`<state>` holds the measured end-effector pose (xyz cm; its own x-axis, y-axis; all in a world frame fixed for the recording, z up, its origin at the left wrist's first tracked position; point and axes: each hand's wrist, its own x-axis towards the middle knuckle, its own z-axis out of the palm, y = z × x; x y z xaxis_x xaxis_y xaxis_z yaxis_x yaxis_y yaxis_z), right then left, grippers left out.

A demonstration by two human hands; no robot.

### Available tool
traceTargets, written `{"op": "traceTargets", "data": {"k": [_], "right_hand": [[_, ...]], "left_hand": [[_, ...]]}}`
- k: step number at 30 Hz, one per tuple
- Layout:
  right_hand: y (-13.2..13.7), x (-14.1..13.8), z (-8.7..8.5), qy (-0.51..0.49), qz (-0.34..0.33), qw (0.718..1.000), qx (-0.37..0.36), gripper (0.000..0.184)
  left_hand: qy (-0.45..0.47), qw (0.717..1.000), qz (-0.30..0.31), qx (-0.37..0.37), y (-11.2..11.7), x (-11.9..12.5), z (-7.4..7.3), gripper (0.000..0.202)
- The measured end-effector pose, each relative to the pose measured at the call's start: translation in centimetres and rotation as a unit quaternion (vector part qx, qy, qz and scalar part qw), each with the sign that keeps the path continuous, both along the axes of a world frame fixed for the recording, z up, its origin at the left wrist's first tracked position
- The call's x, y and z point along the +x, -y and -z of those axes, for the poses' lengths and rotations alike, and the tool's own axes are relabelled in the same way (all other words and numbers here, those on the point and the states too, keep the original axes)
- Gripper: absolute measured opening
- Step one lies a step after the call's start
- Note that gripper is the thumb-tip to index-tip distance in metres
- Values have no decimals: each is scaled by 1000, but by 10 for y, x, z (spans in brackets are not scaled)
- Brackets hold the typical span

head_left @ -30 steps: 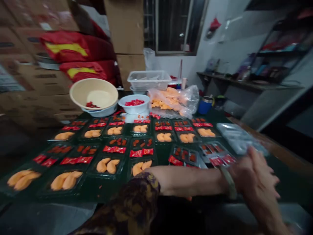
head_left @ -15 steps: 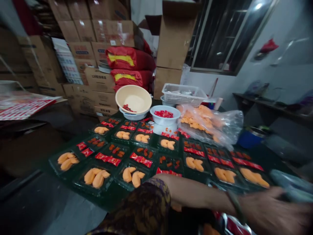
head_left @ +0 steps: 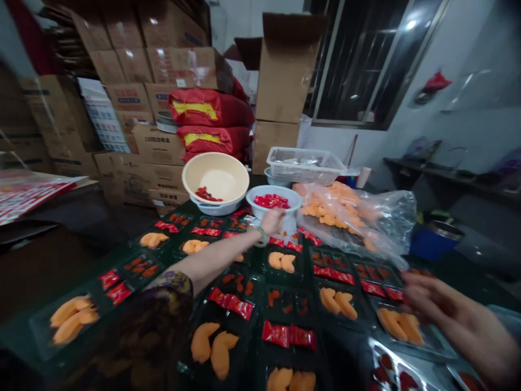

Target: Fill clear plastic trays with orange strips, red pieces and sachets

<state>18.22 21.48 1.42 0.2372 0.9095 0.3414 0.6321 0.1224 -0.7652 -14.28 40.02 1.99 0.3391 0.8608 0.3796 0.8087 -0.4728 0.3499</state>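
Note:
My left hand [head_left: 272, 220] is stretched far forward and rests at the near rim of a white bowl [head_left: 293, 199] filled with red packets [head_left: 272, 201]. It is small and blurred, so I cannot make out its fingers. My right hand [head_left: 443, 312] hovers low at the right with fingers spread and nothing in them, just over a black tray [head_left: 431, 342] of orange pieces. Several such trays [head_left: 228, 309] cover the green table, each with orange pieces, red packets and small red bits.
A cream basin [head_left: 215, 176] with a few red packets stands left of the bowl. A clear bag of orange pieces [head_left: 350, 209], a white basket [head_left: 303, 163] and a blue pot [head_left: 435, 239] sit behind. Cartons [head_left: 280, 70] and red sacks [head_left: 207, 111] are stacked at the back.
My left arm has swung from the right side across the trays to the white bowl. My right hand has come into view at the lower right. The view tilted down slightly.

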Motion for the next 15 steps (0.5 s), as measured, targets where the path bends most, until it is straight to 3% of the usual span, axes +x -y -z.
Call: {"op": "traceTargets", "data": {"k": [2,5,7,10,13,15], "right_hand": [[-38,3,-9,-16,-60,996,-71,21],[-101,-1,-8,95,-122,985,-76,21],[-136,-6,6,191,-150,967,-73,21],[-175,-12,36,266,-127,952,-86,21],[-204,-11,56,249,-108,959,-77,16],[-219,-11,53,214,-117,969,-45,13]], "left_hand": [[-1,998,-57,-9,-35,-16,-13,24],[3,989,-149,-21,-87,-28,-32,31],[8,981,-190,-30,-116,-28,-41,33],[18,975,-219,-42,-150,-25,-48,30],[27,971,-232,-47,-176,-23,-56,30],[30,970,-237,-44,-193,-23,-65,32]]}}
